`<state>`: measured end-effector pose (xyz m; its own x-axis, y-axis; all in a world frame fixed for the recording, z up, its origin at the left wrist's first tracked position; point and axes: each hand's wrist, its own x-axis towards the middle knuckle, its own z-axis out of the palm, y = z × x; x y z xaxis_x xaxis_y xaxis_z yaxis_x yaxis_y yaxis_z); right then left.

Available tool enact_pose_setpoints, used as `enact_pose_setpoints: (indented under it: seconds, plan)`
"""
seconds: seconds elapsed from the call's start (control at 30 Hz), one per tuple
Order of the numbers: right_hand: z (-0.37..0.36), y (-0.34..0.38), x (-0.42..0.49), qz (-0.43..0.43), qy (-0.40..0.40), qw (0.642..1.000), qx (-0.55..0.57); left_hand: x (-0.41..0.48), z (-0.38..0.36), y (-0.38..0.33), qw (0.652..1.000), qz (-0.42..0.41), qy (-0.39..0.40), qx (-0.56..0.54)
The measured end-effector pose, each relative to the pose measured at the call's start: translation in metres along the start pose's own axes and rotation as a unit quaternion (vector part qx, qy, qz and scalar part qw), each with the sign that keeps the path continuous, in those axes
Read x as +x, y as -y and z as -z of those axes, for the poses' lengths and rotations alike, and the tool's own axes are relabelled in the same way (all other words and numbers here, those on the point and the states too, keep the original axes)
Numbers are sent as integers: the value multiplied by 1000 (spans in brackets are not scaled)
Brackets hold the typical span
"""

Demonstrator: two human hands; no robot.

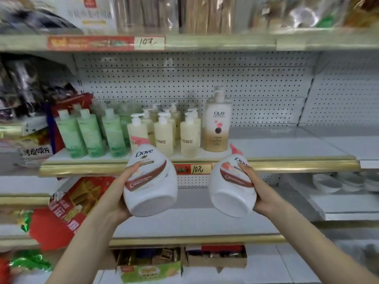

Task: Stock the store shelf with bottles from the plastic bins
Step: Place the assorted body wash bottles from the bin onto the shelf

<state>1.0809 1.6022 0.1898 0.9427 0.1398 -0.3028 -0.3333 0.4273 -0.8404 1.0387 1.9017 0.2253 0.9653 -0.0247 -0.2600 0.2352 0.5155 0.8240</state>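
My left hand [121, 193] grips a white Dove bottle [150, 179] with a pink pump, tilted with its base toward me. A second white Dove bottle [232, 185] sits in my right hand [259, 191], tilted the same way. Both bottles hang in front of the gold edge of the middle shelf [287, 163]. On that shelf stand green bottles [90, 134], cream pump bottles [164, 136] and one tall Olay bottle [217, 128]. No plastic bins are in view.
The shelf board to the right of the Olay bottle [287, 144] is bare, with a pegboard wall behind. Snack bags [26, 111] crowd the left. A red box [67, 210] leans on the lower shelf. White bowls [346, 181] sit lower right.
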Motion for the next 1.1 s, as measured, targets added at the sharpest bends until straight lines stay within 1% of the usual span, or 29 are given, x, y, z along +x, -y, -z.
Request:
enact_pose_setpoints:
  seconds: [0.07, 0.13, 0.27, 0.37, 0.47, 0.57, 0.63, 0.73, 0.8, 0.87, 0.9, 0.93, 1.0, 1.1]
  plan:
    - [0, 12, 5, 22, 1, 1000, -20, 0, -9, -7, 1000, -6, 11, 3]
    - [4, 23, 12, 47, -9, 997, -67, 0, -19, -13, 1000, -4, 21, 3]
    - [22, 42, 27, 105, -84, 978, -158, 4, -44, -21, 999, -10, 35, 8]
    - [43, 55, 45, 126, -113, 972, -160, 12, -65, -22, 999, -13, 37, 6]
    - [61, 73, 63, 138, -125, 971, -148, 23, -89, -20, 999, -21, 23, 9]
    - [74, 99, 79, 178, -139, 963, -149, 37, -114, -15, 1000, -26, 12, 9]
    - [82, 118, 92, 208, -134, 956, -160, 46, -131, -10, 999, -30, 9, 10]
    - [96, 142, 120, 249, -120, 937, -212, 61, -154, -1, 999, -47, 1, 9]
    - [104, 155, 141, 282, -109, 910, -285, 70, -169, 5, 998, -66, -13, 11]
    - [108, 162, 162, 311, -105, 868, -373, 79, -181, 8, 996, -87, -34, 16]
    - [109, 165, 173, 322, -99, 851, -403, 82, -187, 8, 995, -95, -39, 18]
    - [110, 167, 183, 330, -88, 842, -417, 86, -192, 8, 994, -103, -42, 20]
    - [112, 170, 203, 335, -67, 838, -425, 92, -201, 4, 992, -117, -46, 30]
    - [114, 175, 230, 324, -55, 859, -393, 100, -210, -1, 988, -136, -58, 42]
